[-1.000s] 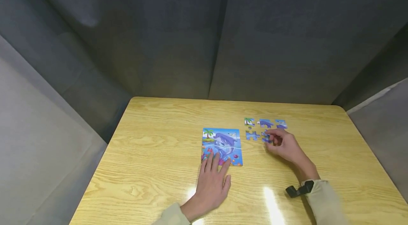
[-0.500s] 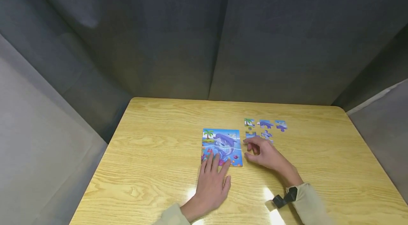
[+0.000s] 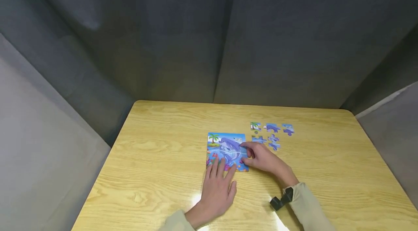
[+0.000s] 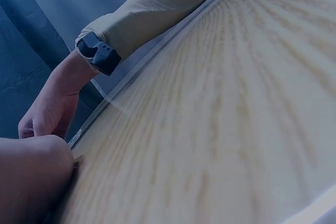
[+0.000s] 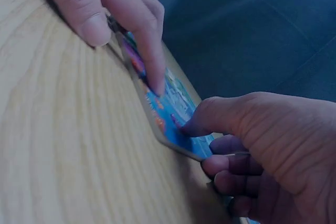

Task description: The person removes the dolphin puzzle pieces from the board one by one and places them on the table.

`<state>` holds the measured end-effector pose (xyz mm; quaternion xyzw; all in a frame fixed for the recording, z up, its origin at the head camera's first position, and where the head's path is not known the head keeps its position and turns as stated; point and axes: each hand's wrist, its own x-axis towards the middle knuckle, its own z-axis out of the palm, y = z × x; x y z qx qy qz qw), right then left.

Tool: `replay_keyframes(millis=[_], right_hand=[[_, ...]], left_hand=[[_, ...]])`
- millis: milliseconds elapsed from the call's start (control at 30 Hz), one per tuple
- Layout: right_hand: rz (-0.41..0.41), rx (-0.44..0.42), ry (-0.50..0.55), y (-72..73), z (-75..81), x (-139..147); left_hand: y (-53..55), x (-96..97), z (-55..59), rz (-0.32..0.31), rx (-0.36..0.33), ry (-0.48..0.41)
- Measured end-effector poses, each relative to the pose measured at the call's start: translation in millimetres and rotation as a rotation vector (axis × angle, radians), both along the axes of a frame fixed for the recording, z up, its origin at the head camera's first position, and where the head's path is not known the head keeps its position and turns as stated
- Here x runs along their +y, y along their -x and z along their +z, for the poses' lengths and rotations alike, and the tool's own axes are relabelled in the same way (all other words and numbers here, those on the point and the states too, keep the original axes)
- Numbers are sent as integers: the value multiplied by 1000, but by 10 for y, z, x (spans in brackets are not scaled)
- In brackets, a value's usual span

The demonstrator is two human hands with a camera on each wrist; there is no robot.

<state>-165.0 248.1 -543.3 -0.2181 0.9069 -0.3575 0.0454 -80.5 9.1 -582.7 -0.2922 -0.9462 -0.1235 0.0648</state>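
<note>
A square dolphin jigsaw puzzle point(image 3: 227, 140) lies on the wooden table. My left hand point(image 3: 218, 189) lies palm down at its near edge, fingers spread and fingertips resting on the picture. My right hand point(image 3: 263, 158) is at the puzzle's right side. Its thumb and index finger are apart over the picture, while the other fingers curl beneath the palm. In the right wrist view the right thumb point(image 5: 210, 116) touches the puzzle near a corner; the index fingertip is mostly hidden. No loose piece shows in either hand.
Several loose jigsaw pieces point(image 3: 271, 127) lie in two rows beyond the right hand, including a palm tree piece point(image 3: 255, 126) and a two-knobbed blue piece point(image 3: 274, 146). Dark curtains point(image 3: 183, 42) rise behind the table point(image 3: 156, 173). A black wrist device point(image 3: 281, 199) is on the right sleeve.
My right hand has left a loose piece in the lower row and moved left onto the puzzle's right side. That piece is now uncovered. My left hand has stayed in place.
</note>
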Motion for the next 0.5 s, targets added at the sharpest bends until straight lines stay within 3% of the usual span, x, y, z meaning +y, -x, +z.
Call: replay_keyframes(millis=[500], right_hand=[[-57,-100,1,64,10,-17]], left_hand=[[8,0,-11,-5,10,19]])
